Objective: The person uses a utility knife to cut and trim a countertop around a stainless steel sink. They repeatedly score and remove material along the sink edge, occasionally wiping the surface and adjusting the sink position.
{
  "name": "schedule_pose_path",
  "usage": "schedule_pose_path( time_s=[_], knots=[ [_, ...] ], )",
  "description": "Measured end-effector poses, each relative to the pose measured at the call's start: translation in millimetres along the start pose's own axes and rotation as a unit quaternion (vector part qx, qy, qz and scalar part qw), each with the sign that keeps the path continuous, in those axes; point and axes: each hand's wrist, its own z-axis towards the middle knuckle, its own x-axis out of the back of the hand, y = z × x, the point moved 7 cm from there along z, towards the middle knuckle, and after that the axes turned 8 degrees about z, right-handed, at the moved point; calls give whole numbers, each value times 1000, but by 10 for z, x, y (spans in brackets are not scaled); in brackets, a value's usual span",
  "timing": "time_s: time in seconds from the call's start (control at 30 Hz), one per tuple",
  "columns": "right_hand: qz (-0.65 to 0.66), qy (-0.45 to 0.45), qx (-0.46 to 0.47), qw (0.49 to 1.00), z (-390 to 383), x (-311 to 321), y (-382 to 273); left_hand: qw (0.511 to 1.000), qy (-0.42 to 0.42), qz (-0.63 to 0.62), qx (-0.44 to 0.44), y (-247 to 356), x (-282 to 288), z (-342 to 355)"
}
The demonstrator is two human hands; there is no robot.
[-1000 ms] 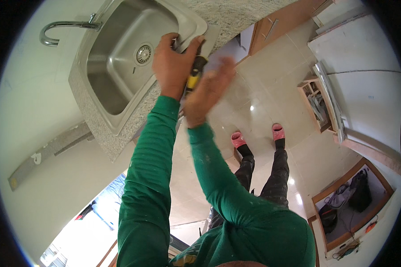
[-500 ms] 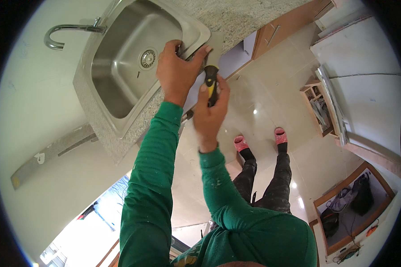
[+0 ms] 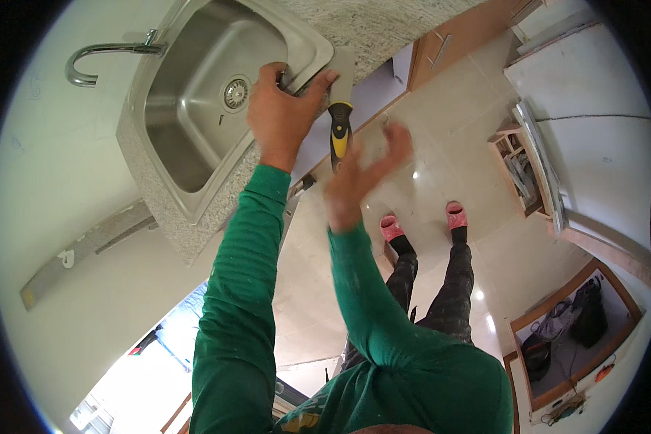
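Note:
My left hand [image 3: 283, 116] is curled over the front corner of the steel sink [image 3: 184, 189]. Its fingers bend into the basin side, and its thumb reaches along the rim to a putty knife. The putty knife [image 3: 341, 129] has a black and yellow handle, and its wide flat blade lies against the sink corner and the counter edge. My right hand [image 3: 362, 177], blurred by motion, is at the handle's lower end with its fingers spread. Whether its palm touches the handle is hard to make out.
A chrome faucet [image 3: 112, 50] stands behind the sink. The speckled stone counter [image 3: 376, 29] runs off to the upper right above a wooden cabinet door [image 3: 448, 54]. Wooden drawers [image 3: 519, 170] lean at the right, and a framed box [image 3: 575, 333] holds bags and cables.
My right hand has let go of the putty knife's handle and opened, its fingers swinging out to the right. My left hand stays at the sink corner.

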Motion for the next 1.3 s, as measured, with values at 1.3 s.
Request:
schedule_pose_path(
  time_s=[1.3],
  knots=[
    [82,-224,-229,944,568,-145,27,996,-38,63,48,-7,29,-24]
  ],
)
